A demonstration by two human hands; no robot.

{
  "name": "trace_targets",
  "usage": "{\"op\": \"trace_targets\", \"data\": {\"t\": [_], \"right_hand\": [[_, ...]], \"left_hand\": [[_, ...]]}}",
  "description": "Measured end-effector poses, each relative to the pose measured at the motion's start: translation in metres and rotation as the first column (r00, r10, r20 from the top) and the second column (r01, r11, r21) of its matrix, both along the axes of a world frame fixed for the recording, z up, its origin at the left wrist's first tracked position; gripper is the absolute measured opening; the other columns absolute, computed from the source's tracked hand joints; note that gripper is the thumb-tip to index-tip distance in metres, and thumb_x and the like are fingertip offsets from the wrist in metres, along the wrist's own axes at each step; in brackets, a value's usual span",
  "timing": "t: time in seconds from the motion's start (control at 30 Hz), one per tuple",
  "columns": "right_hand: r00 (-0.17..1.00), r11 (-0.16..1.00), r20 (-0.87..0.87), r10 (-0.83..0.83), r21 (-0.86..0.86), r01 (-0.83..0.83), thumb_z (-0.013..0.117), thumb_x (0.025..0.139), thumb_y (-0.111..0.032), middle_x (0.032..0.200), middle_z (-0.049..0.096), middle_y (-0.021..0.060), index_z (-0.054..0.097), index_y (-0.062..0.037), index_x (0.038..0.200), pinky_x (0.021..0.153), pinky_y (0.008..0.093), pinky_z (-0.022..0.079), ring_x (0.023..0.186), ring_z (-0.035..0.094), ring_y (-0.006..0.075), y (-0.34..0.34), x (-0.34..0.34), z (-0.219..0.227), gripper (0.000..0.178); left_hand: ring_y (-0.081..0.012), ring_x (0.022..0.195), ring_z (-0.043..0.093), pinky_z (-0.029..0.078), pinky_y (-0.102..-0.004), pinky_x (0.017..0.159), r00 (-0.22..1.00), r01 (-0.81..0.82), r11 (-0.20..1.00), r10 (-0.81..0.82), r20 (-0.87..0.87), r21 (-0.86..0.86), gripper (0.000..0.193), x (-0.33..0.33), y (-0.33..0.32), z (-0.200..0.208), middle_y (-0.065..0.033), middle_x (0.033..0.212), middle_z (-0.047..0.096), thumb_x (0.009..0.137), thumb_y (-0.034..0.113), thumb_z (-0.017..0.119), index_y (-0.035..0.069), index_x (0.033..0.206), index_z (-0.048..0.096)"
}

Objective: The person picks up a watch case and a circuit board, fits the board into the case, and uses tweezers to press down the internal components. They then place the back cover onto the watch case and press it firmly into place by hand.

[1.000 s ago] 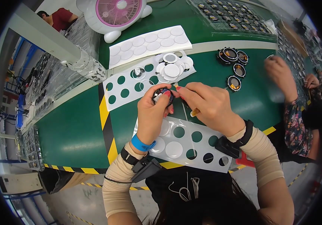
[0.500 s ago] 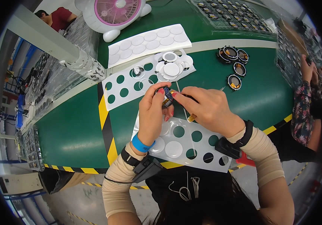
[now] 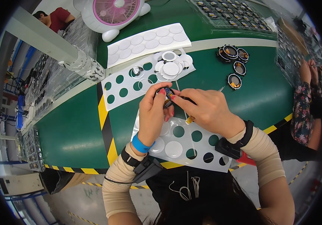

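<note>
Seeing blue and gold inside round, black-rimmed module (image 3: pixel 168 100), clamped in left grip (image 3: pixel 151 113); clutching amber-ended tool (image 3: pixel 189 120) in right grip (image 3: pixel 212 110)!

Through the fisheye lens I see bright, even light, pale sheen on the green desk (image 3: pixel 71 131), edges bowed toward a black rim, and softness at far right.

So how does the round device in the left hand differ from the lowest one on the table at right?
The held device sits in the left hand, the right hand at its face; the table device lies untouched on the green table. The held device is partly covered; the table device's face shows whole. The held device shows bluish inner parts; the table device, a grey centre ringed in white. Both are round and dark-edged.
</note>
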State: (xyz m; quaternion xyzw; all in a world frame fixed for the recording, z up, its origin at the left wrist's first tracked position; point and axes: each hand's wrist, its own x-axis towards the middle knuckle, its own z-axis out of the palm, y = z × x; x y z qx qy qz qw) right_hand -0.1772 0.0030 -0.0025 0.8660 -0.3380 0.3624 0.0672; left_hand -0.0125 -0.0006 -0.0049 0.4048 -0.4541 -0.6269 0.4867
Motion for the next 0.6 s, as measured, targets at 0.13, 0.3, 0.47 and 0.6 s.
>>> {"op": "trace_targets", "data": {"t": [0.13, 0.3, 0.47, 0.6], "right_hand": [[1.0, 1.0, 0.007, 0.008, -0.002, -0.008, 0.064, 0.061, -0.003, 0.082, 0.059, 0.0059, 0.062, -0.0048, 0.09, 0.047, 0.0238, 0.046, 0.06, 0.06, 0.0163, -0.0009, 0.0004, -0.0026, 0.029], [1.0, 0.999, 0.001, 0.024, 0.025, -0.024, 0.065, 0.058, -0.002, 0.083, 0.059, 0.0064, 0.061, -0.0039, 0.09, 0.048, 0.0238, 0.047, 0.061, 0.06, 0.0167, 0.0025, 0.0037, -0.0026, 0.032], [1.0, 1.0, -0.002, 0.014, 0.026, -0.014, 0.065, 0.057, -0.001, 0.084, 0.06, 0.0069, 0.061, -0.0033, 0.09, 0.048, 0.0239, 0.047, 0.061, 0.061, 0.0168, 0.0031, 0.003, -0.0023, 0.033], [0.999, 1.0, 0.03, 0.011, 0.018, -0.011, 0.065, 0.059, -0.001, 0.084, 0.06, 0.0072, 0.061, -0.0028, 0.09, 0.048, 0.0238, 0.047, 0.062, 0.061, 0.0167, 0.0019, 0.0017, -0.0019, 0.031]], "left_hand": [[-0.0054, 0.052, 0.045, 0.034, -0.017, 0.042, 1.0, -0.011, 1.0, 0.011, 0.025, -0.009, 0.022, -0.0011, 0.0001, 0.0007, -0.0072, 0.09, 0.061, 0.089, 0.008, 0.038, 0.001, 0.106, 0.05], [-0.0045, 0.052, 0.046, 0.034, -0.0166, 0.043, 0.989, -0.047, 0.997, 0.055, 0.135, -0.06, 0.02, -0.0021, 0.0025, -0.0015, -0.0049, 0.085, 0.061, 0.086, 0.004, 0.044, 0.0, 0.105, 0.052], [-0.0041, 0.051, 0.046, 0.035, -0.0167, 0.044, 0.992, -0.025, 1.0, 0.024, 0.124, 0.009, 0.02, -0.0002, 0.0011, 0.0058, -0.0044, 0.083, 0.061, 0.085, 0.003, 0.045, 0.0, 0.104, 0.052], [-0.004, 0.051, 0.045, 0.036, -0.0168, 0.045, 1.0, -0.02, 0.999, 0.02, -0.016, 0.031, 0.02, -0.0016, 0.0021, 0.0068, -0.0044, 0.083, 0.061, 0.085, 0.003, 0.045, -0.001, 0.103, 0.053]]}}
